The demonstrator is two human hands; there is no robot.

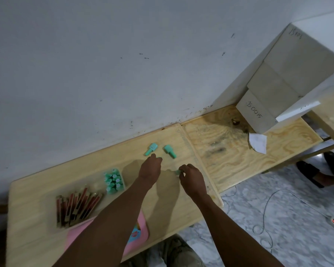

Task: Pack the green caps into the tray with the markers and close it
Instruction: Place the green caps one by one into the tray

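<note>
Box (255, 114) marked "JS 0015"; R hand (191, 179) pinches green cap (176, 172); L hand (150, 168) unclear.

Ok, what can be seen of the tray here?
The tray looks like clear plastic, lying flat and open on the table. Its near part holds a fan of red and dark markers; its far end holds green caps packed upright. Neither the left hand nor the right hand touches it. A pink sheet meets its near edge.
</note>
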